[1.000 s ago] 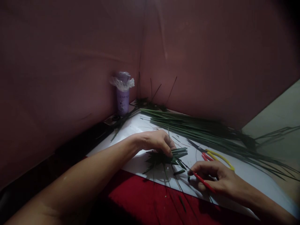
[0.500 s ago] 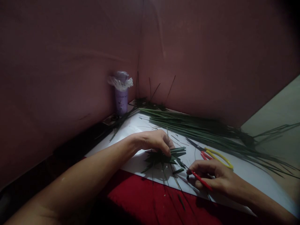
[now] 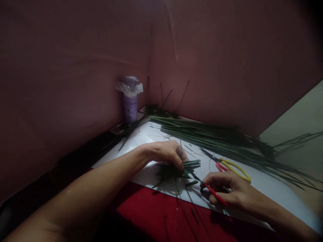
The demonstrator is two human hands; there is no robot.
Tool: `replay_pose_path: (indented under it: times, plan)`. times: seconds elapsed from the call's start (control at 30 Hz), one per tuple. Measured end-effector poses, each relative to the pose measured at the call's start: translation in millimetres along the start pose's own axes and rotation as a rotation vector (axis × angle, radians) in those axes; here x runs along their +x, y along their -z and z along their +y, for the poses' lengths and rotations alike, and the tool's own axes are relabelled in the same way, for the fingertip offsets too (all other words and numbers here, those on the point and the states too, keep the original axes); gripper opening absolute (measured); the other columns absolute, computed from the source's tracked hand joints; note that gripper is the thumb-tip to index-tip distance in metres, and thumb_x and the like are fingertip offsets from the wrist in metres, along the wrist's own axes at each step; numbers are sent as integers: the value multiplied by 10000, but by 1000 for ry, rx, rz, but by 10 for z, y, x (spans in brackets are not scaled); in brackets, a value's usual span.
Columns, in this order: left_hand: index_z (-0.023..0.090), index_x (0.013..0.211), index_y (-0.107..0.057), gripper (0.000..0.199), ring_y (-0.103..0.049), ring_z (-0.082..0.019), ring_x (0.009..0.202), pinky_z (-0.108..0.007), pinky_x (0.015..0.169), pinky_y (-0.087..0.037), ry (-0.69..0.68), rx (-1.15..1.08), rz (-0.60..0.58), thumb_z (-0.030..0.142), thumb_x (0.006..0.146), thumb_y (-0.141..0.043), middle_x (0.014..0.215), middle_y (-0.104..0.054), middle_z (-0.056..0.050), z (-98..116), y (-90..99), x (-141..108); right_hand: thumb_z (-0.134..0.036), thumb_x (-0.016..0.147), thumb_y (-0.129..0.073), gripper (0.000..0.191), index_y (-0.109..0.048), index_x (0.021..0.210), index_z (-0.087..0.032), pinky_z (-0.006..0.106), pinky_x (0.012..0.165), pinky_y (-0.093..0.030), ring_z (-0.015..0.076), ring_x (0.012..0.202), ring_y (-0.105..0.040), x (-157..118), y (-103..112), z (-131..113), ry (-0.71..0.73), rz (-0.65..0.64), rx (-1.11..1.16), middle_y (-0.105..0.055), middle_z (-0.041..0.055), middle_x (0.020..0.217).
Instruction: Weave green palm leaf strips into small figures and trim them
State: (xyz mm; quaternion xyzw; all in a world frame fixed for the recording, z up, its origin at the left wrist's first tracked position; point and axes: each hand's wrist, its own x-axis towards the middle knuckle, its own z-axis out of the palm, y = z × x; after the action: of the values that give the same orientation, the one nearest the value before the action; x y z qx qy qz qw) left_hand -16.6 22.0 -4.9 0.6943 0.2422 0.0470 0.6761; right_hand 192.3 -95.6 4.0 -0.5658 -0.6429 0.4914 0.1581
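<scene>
My left hand (image 3: 173,155) is closed on a spiky bundle of folded green leaf strips (image 3: 171,171), whose cut ends point right. In my right hand (image 3: 224,190) is a red-handled tool (image 3: 216,195), its dark tip touching or close to the lower right of the bundle. Thin stems hang from the bundle over the near edge of the white board (image 3: 141,174). Just beyond my right hand lie scissors with yellow and red handles (image 3: 233,168), dark blades pointing left.
Long green leaves (image 3: 202,132) lie across the back of the board. A purple tumbler (image 3: 131,109) with clear plastic round its top stands at the back left. Red cloth (image 3: 143,208) covers the near side. Pinkish walls meet behind.
The red-handled tool's tip has shifted slightly left and up toward the bundle. My left hand and the bundle have hardly moved.
</scene>
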Motion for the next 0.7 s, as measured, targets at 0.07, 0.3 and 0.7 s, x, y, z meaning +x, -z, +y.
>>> replay_pose_path:
  times: [0.07, 0.3, 0.7]
  plan:
    - [142, 699, -661, 167, -525, -79, 491, -190, 488, -396, -2, -4, -7, 144, 533, -656, 558, -607, 43, -4, 3, 3, -245, 672, -619, 68, -614, 710, -188, 213, 505, -348, 107, 565, -448, 15, 14, 35, 16, -10, -24, -518, -30, 593]
    - [143, 705, -664, 172, -538, -84, 502, -195, 500, -412, 18, -17, -21, 146, 533, -662, 572, -616, 40, -1, 10, 1, -256, 684, -598, 70, -607, 712, -193, 221, 514, -345, 111, 557, -439, 36, 34, 47, 30, -36, -43, -501, -38, 566]
    - [144, 705, -665, 163, -534, -77, 491, -187, 476, -394, 8, -37, -16, 139, 542, -663, 570, -619, 38, -7, -6, -1, -265, 694, -610, 74, -604, 710, -194, 209, 487, -312, 101, 539, -395, 26, 7, 75, 12, -34, -3, -470, -37, 574]
